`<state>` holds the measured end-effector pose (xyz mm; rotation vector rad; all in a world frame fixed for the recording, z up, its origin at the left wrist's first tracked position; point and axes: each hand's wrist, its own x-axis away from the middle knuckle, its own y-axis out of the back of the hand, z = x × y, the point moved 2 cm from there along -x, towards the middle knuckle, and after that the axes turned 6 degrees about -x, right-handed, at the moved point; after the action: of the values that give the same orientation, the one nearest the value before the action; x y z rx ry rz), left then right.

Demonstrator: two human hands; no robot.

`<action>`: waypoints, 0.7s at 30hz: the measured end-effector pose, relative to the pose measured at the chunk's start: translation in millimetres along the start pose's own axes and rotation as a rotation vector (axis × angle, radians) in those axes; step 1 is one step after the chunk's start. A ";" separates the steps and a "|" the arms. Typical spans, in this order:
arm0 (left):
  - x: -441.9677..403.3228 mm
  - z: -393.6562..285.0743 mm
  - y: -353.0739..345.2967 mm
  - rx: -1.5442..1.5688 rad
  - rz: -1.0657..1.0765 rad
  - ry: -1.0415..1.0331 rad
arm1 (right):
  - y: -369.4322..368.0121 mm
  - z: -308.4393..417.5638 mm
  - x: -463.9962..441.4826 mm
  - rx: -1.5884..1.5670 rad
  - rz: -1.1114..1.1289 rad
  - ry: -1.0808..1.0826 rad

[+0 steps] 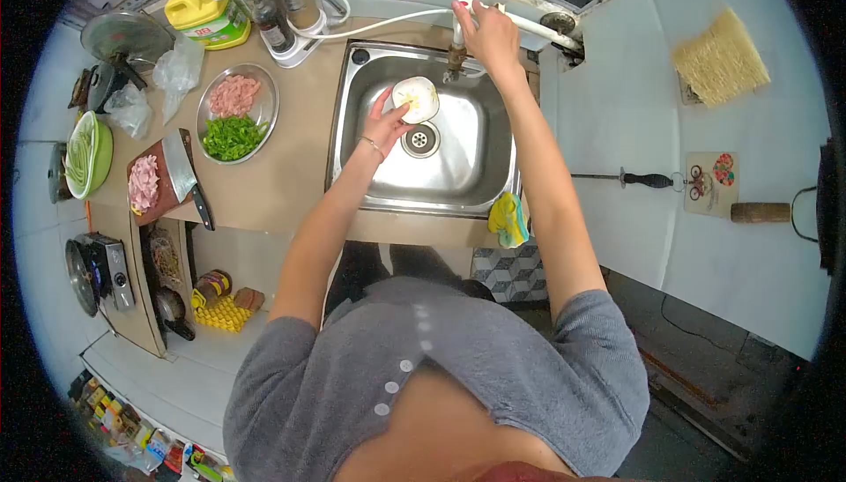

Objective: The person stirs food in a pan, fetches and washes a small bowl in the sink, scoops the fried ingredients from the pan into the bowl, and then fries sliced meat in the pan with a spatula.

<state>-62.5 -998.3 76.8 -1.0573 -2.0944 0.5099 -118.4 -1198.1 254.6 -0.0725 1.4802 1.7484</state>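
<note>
My left hand (385,127) holds a small white bowl (418,94) tilted over the sink (471,160), with its thumb on the inside. Yellowish bits show in the bowl. At the back of the sink, my right hand (490,39) is closed on the top of the tap (456,56), its fingertips at the white upper part. Whether water runs cannot be made out. The round drain (420,140) lies just below the bowl.
Left of the sink are a metal plate (202,116) with minced meat and chopped greens, and a cleaver (179,169) on a cutting board (165,203) beside sliced meat. A yellow-green cloth (508,220) hangs over the sink's front right corner.
</note>
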 end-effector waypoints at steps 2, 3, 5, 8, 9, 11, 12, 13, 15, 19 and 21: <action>-2.1 1.0 -3.6 0.029 0.024 -0.014 | -1.9 0.5 0.5 0.012 0.034 -0.013; -3.2 0.5 -3.2 0.029 0.023 -0.007 | -2.9 0.6 0.7 0.023 0.031 -0.010; -5.6 -1.1 -3.7 0.046 0.068 -0.009 | -3.8 0.7 0.0 0.036 0.030 -0.008; -7.8 -0.2 -1.7 0.053 0.100 -0.032 | -3.9 0.4 -0.8 0.048 0.012 0.014; -7.7 -0.4 -0.6 0.053 0.099 -0.029 | -4.1 0.3 -0.8 0.049 0.013 0.011; -7.5 -1.4 1.0 0.046 0.116 -0.016 | -3.8 0.4 -1.1 0.050 0.015 0.006; -7.4 -2.1 1.1 0.046 0.115 -0.014 | -3.2 0.6 -1.7 0.059 0.025 0.006; -7.0 -2.2 1.0 0.042 0.111 -0.012 | -3.0 1.3 -1.4 0.067 0.036 0.006; -7.7 -1.6 1.5 0.039 0.106 -0.011 | -3.4 3.2 -0.6 0.072 0.018 0.015; -19.6 6.9 4.9 0.000 0.029 0.047 | -6.1 2.8 -1.3 0.108 0.032 0.023; -27.2 10.6 1.1 -0.020 -0.013 0.079 | -8.4 3.3 -1.4 0.140 0.029 0.033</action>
<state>-59.0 -1019.9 57.5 -1.0573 -2.0397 0.4351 -110.9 -1196.4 249.7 -0.0067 1.6307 1.6682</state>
